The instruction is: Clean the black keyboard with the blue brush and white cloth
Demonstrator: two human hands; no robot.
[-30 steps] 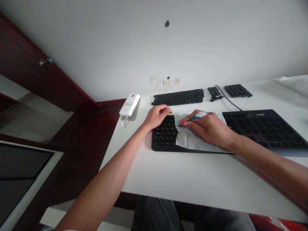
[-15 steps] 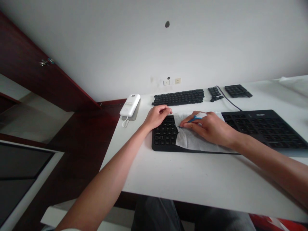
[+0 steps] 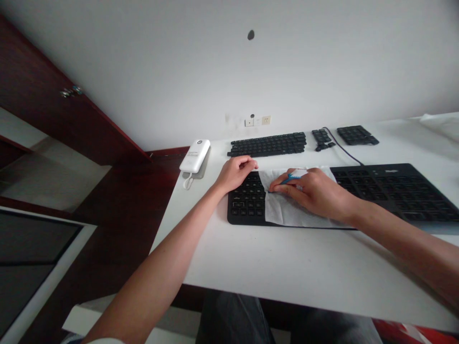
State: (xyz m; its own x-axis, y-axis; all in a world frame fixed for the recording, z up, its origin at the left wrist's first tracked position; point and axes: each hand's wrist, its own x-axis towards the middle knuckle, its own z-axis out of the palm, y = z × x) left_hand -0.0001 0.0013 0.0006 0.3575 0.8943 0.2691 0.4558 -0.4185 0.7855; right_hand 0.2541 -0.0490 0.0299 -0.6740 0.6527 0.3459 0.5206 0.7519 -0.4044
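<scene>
A black keyboard frame (image 3: 247,220) lies on the white desk, its rows bare of keycaps. A thin white wipe (image 3: 287,212) covers part of its left half. My right hand (image 3: 304,188) is closed on a slim blue-and-white tool (image 3: 293,176), whose kind I cannot make out. The tool's tip presses onto the wipe near its left edge. At the frame's far left corner rests my left hand (image 3: 236,172), its fingers curled in and the thumb along them, with no object visible in it.
Behind the frame lie black keycaps (image 3: 268,145) in rows, a smaller keycap group (image 3: 322,138) and a number-pad block (image 3: 356,135). A cable (image 3: 344,149) runs back from the frame. A white power bank (image 3: 194,156) stands at the desk's left edge. A dark red door (image 3: 71,100) is at left.
The wipe's lower left part has shifted slightly right over the keys. My right hand has moved a little with the tool. My left hand stays in place.
</scene>
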